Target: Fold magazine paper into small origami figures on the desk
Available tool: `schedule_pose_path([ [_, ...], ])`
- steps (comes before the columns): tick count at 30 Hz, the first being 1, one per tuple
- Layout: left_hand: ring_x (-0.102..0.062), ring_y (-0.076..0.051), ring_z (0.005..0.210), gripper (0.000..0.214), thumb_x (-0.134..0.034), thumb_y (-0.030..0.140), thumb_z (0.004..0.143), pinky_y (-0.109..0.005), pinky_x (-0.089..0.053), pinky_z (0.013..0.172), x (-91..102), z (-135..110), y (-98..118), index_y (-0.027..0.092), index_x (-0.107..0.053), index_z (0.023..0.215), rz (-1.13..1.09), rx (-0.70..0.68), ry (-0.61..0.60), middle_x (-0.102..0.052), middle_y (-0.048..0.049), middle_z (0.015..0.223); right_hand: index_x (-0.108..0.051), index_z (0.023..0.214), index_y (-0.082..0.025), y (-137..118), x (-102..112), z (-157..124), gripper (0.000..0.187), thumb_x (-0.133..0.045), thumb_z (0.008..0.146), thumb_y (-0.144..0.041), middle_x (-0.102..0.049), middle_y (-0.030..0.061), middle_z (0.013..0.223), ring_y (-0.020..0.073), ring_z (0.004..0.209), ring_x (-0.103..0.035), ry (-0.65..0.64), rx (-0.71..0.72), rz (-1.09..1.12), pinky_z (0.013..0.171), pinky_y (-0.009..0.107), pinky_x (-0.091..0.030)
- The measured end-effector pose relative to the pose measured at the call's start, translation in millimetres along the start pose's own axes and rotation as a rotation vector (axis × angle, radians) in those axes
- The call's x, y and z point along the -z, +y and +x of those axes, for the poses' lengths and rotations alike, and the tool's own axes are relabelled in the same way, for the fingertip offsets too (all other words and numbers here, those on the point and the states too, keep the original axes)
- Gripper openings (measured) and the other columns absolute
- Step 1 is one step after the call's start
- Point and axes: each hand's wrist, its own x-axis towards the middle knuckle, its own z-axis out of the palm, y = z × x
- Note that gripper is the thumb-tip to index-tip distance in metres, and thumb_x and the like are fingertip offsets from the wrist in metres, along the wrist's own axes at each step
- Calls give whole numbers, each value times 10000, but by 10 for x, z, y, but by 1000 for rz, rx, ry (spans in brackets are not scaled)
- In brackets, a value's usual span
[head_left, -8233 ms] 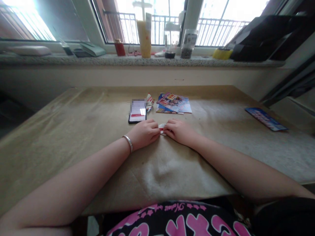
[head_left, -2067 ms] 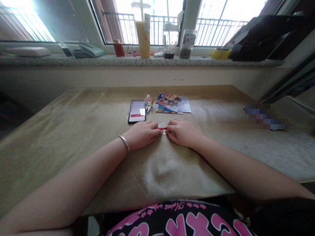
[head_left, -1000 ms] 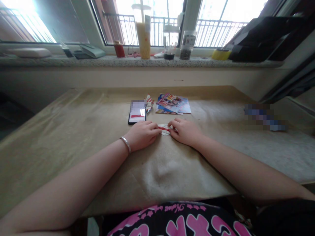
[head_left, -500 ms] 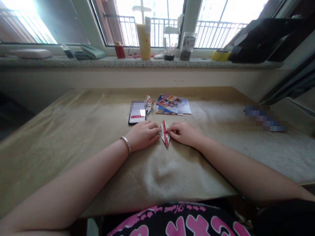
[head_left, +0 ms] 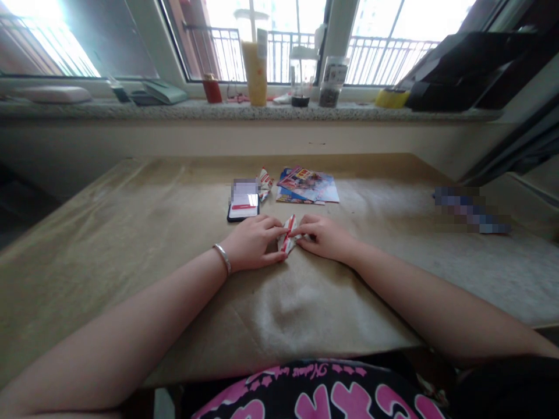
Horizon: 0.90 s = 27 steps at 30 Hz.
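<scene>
A small folded paper, white with red stripes and roughly diamond-shaped, lies on the table between my two hands. My left hand, with a silver bracelet above the wrist, pinches its left side, thumb at the near end. From the right, my right hand has its fingertips closed on the paper's other side. A phone with a lit screen lies just beyond my left hand. Next to it is another folded piece of printed paper.
Colourful printed sheets lie stacked at the table's far middle. A blurred dark-blue item is at the right. Along the windowsill stand a tall yellow cup, a red bottle, clear containers and a yellow roll.
The folded paper has tilted, its far tip leaning right and its near end shifting left. My left thumb has moved down to its near end; the right fingers have slid slightly left.
</scene>
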Motion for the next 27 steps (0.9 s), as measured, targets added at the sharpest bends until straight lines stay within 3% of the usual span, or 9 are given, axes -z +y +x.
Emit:
schedule_pose_path([
  [6,-523,-228,1029,472,-534,441,837,-374,-424,912,-9,-9,-16,210,-533,1248,-3,16,-9,-576,-80,1171,-668,1050,-230,7,45,12,271,-578,837,-373,-610,66,1144,215,1092,-501,92,2,-148,967,369,-379],
  [12,-525,-230,1005,500,-538,474,831,-370,-430,894,-15,-6,-13,204,-532,1251,-1,-11,4,-583,-81,1166,-683,919,-205,35,18,30,231,-580,838,-396,-660,65,1044,217,1018,-539,104,48,-192,910,355,-420],
  [17,-525,-225,1000,418,-522,311,825,-369,-434,902,-51,10,15,195,-555,1226,28,-4,16,-596,-73,1157,-676,844,-194,20,29,32,249,-592,825,-427,-674,68,934,208,945,-559,96,74,-207,843,338,-437],
  [27,-553,-206,975,446,-499,119,752,-364,-466,893,-128,44,-60,188,-602,1180,20,4,77,-636,-60,1113,-675,976,-187,-10,-6,45,222,-577,839,-332,-678,60,1030,211,1016,-545,96,73,-204,882,328,-425],
])
